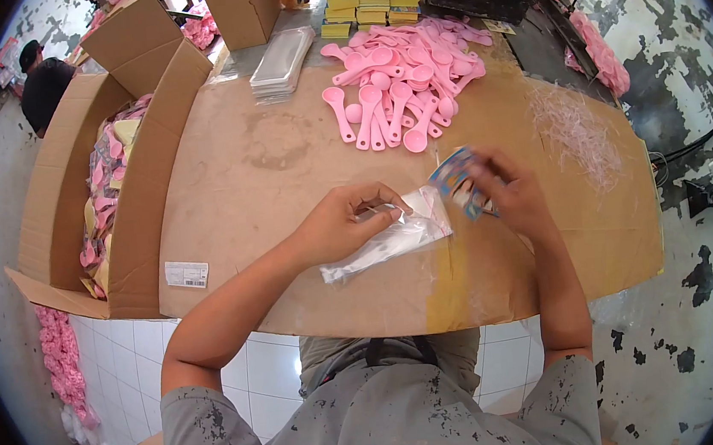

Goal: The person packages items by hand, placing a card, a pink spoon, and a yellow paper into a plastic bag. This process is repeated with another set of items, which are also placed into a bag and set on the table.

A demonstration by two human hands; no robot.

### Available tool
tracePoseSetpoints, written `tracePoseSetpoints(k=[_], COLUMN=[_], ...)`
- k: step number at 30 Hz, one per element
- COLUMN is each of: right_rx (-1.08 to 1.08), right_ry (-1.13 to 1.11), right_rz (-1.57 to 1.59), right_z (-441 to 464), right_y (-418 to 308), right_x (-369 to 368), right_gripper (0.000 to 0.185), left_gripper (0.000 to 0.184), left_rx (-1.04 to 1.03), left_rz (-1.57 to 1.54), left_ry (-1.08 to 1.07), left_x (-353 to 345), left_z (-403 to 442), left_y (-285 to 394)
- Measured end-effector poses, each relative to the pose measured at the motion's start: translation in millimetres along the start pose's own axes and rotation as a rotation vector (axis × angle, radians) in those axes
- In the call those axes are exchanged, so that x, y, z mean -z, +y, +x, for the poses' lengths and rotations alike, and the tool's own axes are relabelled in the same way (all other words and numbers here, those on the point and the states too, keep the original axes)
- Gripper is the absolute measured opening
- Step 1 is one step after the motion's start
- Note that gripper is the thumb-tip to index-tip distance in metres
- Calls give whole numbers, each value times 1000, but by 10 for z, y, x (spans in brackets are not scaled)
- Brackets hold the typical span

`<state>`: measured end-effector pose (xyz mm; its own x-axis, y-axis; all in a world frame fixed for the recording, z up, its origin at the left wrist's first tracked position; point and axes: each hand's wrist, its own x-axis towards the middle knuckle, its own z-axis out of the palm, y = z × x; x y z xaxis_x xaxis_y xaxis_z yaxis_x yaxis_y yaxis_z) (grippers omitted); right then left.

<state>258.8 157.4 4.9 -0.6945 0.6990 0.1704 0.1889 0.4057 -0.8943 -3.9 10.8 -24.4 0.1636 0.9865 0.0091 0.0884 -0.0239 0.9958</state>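
A clear plastic bag (393, 240) lies at the near middle of the cardboard-covered table, and my left hand (365, 217) pinches its upper edge between thumb and fingers. Just to the right, my right hand (508, 192) holds a colourful printed card (453, 172), its fingers closed on it and slightly blurred. The card's left edge is close to the bag's opening end. Beyond both hands lies a pile of pink measuring spoons (400, 94). A stack of clear bags (283, 62) rests farther back on the left.
An open cardboard box (135, 192) with packed pink spoons stands left. Yellow-edged card stacks (370, 2) are at the back. Plastic strands (575, 128) lie right; a white label (186, 274) is near the left edge. A person (45, 85) is at the far left.
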Motion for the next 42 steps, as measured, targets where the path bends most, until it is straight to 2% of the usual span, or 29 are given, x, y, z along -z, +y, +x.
tracePoseSetpoints(k=[1,4,7,10,13,16,19,22,25,28,31,34,37,40,42], right_rx=[48,258,211,8,54,77,240,181,356,25,7,32,128,18,-40], right_ry=[-46,-380,-223,8,111,106,46,-154,-155,-41,118,2,-181,-175,-75], right_rz=[-91,-398,-259,54,175,155,-44,-144,-221,72,391,182,6,47,144], right_z=[-14,-19,3,-21,-11,-32,-17,-40,4,-57,-3,-56,-74,-70,-51], right_y=[-41,-44,-10,-84,-14,-66,-57,-128,-228,-174,-20,-17,-167,-104,-60], right_x=[-44,27,-2,-135,-268,-304,-273,-249,-384,-494,-465,-429,-497,-501,-508], right_gripper=[28,35,23,24,24,24,25,25,26,29,30,27,24,24,26], left_gripper=[17,16,20,27,32,33,35,38,46,53,58,57,55,53,53], left_rx=[5,45,58,101,102,81,52,-7,-62,0,-33,-113,8,-5,-26], left_rz=[23,-45,-232,-188,-227,-228,-198,-148,87,34,-26,-63,22,-104,-86], left_ry=[3,86,154,146,142,153,142,155,75,88,203,223,173,168,137], left_x=[-3,21,20,23,-29,-78,-108,-168,-178,-181,-146,-150,-156,-153,-149], left_z=[1,29,26,33,14,17,13,-13,-53,-50,-51,-35,-77,-69,-64], left_y=[10,-59,-34,46,69,98,87,67,149,157,196,163,276,198,151])
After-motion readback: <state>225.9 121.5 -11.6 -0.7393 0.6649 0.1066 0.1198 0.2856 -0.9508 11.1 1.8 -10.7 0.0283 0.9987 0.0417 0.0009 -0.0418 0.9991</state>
